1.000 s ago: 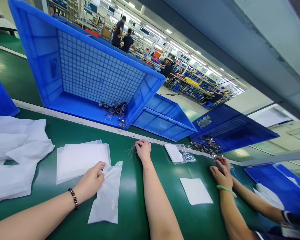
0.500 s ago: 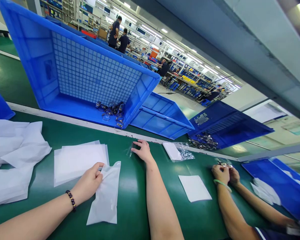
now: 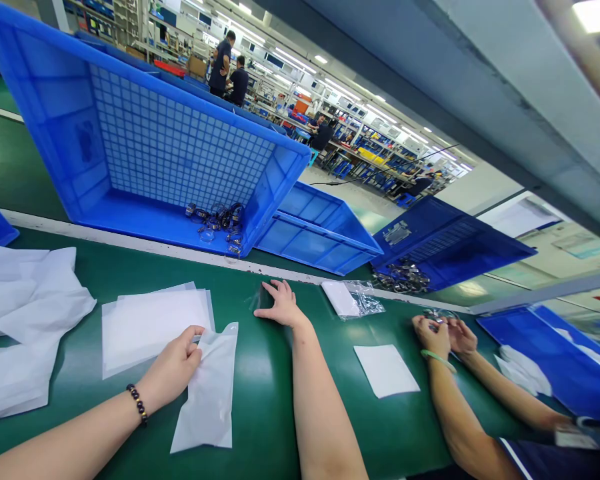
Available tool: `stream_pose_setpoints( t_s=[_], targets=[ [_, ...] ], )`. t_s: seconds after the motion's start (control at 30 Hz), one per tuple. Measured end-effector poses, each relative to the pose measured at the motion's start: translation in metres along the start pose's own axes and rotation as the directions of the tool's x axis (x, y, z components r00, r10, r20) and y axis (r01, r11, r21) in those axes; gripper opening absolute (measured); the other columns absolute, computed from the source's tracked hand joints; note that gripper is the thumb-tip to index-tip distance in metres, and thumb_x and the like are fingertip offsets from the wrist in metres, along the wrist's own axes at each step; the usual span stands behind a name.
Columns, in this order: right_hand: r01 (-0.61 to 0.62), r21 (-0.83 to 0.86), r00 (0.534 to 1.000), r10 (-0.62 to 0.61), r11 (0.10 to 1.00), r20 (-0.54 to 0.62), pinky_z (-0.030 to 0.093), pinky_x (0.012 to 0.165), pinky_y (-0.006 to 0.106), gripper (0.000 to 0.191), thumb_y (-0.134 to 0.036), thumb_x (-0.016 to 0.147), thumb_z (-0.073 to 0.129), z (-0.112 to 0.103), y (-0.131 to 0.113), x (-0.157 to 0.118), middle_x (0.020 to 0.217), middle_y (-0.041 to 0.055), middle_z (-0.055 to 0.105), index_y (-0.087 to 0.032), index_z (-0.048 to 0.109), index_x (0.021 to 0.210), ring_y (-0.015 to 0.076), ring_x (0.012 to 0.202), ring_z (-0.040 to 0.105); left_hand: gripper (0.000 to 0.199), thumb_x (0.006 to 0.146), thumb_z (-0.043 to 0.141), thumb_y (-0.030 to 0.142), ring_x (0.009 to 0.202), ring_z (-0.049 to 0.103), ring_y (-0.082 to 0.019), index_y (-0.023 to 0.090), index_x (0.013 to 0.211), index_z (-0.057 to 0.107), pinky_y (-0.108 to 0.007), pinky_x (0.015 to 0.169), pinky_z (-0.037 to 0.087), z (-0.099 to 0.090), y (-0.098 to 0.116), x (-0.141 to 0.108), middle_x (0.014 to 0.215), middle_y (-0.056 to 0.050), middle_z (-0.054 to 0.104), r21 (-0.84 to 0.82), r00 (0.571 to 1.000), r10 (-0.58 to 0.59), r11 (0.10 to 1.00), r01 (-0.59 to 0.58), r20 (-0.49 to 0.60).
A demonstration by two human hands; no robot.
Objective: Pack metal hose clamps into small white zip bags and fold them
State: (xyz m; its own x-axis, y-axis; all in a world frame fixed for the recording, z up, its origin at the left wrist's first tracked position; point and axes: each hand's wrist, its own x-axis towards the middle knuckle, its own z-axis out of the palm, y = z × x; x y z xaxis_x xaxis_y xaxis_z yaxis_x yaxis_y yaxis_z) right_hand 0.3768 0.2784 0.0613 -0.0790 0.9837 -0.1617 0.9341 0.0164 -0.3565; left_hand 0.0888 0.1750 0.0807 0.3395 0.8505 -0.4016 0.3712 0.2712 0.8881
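My left hand (image 3: pixel 176 360) is closed on the upper left corner of a white plastic bag (image 3: pixel 207 400), which hangs down over the green table. My right hand (image 3: pixel 280 305) lies farther forward with its thumb and fingers spread. Its fingertips are at a small clear plastic piece (image 3: pixel 256 301) on the table; whether they press on it, I cannot tell. A stack of white translucent sheets (image 3: pixel 153 327) lies just beyond my left hand.
White bags (image 3: pixel 25 313) are piled at the left. Blue crates (image 3: pixel 180 133) stand along the back edge, one with metal clamps (image 3: pixel 225 223). A white sheet (image 3: pixel 386 371) and clear bag (image 3: pixel 365 297) lie right. A co-worker's hands (image 3: pixel 443 337) hold small metal parts.
The fingers of my right hand have spread wider beside the clear plastic. My left hand keeps its grip on the white bag. The co-worker's hands have opened somewhat, and the view has shifted slightly.
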Motion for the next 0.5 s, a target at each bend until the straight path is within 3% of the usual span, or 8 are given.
stream_pose_setpoints(
  t_s=[0.3,0.5],
  targets=[
    [0.033,0.027,0.999,-0.034,0.999,0.031,0.005,0.104,0.056,0.092,-0.051,0.056,0.070,0.001,0.000,-0.004,0.145,0.0070,0.018,-0.029,0.030,0.136,0.0324,0.135,-0.001,0.042,0.082,0.035,0.044,0.053,0.045,-0.015,0.025,0.118,0.039,-0.022,0.048,0.031,0.000,-0.003,0.002,0.058,0.006,0.044,0.010,1.000,-0.003,1.000,0.003,-0.016],
    [0.036,0.108,0.979,-0.013,0.994,-0.201,0.014,0.106,0.050,0.092,-0.049,0.060,0.069,0.001,0.003,-0.013,0.145,0.0073,0.020,-0.027,0.026,0.138,0.0303,0.135,0.002,0.041,0.081,0.036,0.042,0.054,0.046,-0.015,0.023,0.118,0.039,-0.023,0.051,0.032,-0.004,0.000,0.001,0.059,0.006,0.047,0.016,0.999,0.023,1.000,-0.022,-0.031]
  ],
)
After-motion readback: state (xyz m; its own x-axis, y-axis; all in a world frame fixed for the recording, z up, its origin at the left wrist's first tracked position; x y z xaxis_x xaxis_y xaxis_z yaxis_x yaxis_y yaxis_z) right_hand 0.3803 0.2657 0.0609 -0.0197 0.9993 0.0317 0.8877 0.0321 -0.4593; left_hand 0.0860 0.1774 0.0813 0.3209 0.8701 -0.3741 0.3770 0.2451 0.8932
